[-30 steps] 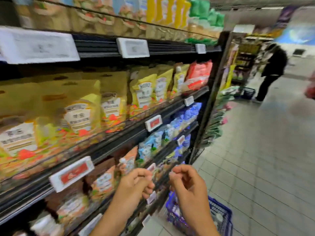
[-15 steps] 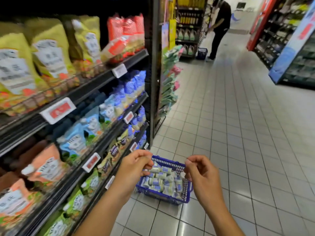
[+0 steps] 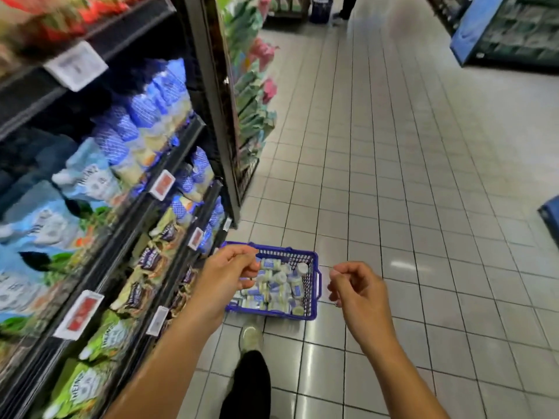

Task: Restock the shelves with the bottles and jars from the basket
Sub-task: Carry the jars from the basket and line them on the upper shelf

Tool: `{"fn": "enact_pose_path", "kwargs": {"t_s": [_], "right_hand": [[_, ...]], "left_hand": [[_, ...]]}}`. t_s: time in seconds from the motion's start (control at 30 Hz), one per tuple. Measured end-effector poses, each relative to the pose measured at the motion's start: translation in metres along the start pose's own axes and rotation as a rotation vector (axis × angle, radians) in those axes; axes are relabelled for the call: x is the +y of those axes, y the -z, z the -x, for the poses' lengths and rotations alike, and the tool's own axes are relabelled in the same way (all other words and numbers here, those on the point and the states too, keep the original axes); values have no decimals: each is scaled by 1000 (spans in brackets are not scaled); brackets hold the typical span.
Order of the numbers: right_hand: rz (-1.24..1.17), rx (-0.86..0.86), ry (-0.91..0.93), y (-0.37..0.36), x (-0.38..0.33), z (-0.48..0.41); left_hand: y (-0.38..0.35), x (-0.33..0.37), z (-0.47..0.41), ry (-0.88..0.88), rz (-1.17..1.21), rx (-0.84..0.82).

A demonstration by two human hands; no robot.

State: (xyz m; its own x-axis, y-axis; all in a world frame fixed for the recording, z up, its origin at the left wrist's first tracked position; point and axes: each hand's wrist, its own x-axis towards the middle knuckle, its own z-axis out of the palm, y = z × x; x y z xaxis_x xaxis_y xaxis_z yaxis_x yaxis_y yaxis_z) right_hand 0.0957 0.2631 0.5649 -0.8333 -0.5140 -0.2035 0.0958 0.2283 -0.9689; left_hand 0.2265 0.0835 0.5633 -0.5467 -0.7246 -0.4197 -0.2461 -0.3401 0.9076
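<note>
Head view: left hand, right hand (fingers curled) raised near basket

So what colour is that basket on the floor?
The basket is blue, leaning violet; the head view shows it clearly.

Both bare forearms raised in front of torso, reaching fwd; elbows out of frame. Bare left hand: back toward cam, fingers curled in, thumb tip against index tip. Bare right hand: a bit lower, well apart from left hand, fingers curled, thumb + index pinched at top. Nothing visible in either grip. Wrists approx straight. Below, btwn the arms: one leg in dark trouser, pale shoe ahead of it, toe pointing fwd.
</note>
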Motion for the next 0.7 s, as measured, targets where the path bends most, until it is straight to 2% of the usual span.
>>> {"fn": "enact_pose_path", "kwargs": {"t_s": [0.43,0.7], "right_hand": [[160,-14,-206,-52,70,-158],[222,-103,-328,-73,166,-232]], "left_hand": [[-10,-41,-203,311,-107,-1],[-14,-131,-288,489,-149,36]]}}
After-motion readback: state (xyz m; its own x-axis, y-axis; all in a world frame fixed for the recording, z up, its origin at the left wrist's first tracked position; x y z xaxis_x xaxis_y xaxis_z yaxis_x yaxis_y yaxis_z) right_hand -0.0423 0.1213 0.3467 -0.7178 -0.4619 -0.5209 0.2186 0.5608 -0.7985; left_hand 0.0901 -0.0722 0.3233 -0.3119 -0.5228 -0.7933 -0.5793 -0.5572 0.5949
